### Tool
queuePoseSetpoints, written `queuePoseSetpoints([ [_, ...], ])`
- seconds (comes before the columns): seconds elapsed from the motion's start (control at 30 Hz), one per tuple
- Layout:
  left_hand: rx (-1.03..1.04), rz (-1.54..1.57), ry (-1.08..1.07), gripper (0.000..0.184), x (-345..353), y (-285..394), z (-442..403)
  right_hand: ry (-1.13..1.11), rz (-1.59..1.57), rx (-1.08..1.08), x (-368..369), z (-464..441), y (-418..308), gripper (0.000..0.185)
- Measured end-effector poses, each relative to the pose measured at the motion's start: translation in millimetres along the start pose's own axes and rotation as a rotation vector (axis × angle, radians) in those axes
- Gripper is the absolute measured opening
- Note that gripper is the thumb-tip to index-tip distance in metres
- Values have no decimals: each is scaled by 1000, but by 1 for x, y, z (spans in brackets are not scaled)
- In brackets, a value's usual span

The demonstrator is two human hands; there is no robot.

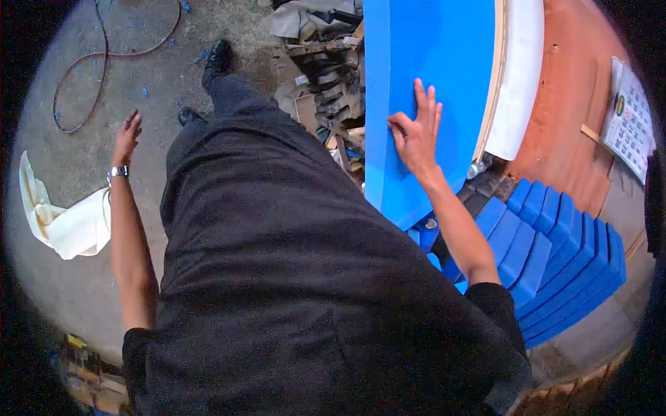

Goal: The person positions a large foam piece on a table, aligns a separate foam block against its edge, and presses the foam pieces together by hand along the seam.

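Observation:
My right hand (417, 132) is over a large bright blue sheet (444, 62). Its thumb and forefinger are pinched together near the sheet's paler left strip, while the other fingers stretch out. Whatever may be in the pinch is too small to make out. My left hand (127, 137) hangs over the floor at the left, open, with nothing in it. A metal watch (119, 170) circles that wrist.
Stacked blue foam-like blocks (565, 256) stand at the right, near my right elbow. Scraps and wood pieces (336, 90) crowd the sheet's left side. A hose (104, 53) and white material (76, 225) lie on the floor. A calendar (628, 118) is at far right.

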State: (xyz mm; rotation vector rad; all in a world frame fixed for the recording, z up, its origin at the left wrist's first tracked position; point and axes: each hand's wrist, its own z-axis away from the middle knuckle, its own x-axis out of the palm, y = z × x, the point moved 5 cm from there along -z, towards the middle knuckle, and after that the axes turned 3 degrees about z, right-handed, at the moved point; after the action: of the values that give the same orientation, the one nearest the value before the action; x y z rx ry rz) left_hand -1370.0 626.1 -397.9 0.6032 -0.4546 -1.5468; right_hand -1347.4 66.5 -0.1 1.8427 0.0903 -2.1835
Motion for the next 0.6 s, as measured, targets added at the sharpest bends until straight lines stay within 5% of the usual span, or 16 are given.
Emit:
queuePoseSetpoints([
  [0.17,-42,26,60,55,-10,-31,17,56,-298,18,7,33,-53,18],
  [0.27,-100,-53,7,55,23,-49,32,111,-791,-152,-2,-3,-165,20],
  [0.43,253,49,-317,54,123,-1,53,40,-1205,-476,-46,-54,-280,19],
  [0.53,391,157,-391,54,153,32,73,98,-1039,-624,-58,-56,-272,26],
  [0.6,397,100,-391,54,164,41,86,80,-727,-604,-53,-59,-245,60],
])
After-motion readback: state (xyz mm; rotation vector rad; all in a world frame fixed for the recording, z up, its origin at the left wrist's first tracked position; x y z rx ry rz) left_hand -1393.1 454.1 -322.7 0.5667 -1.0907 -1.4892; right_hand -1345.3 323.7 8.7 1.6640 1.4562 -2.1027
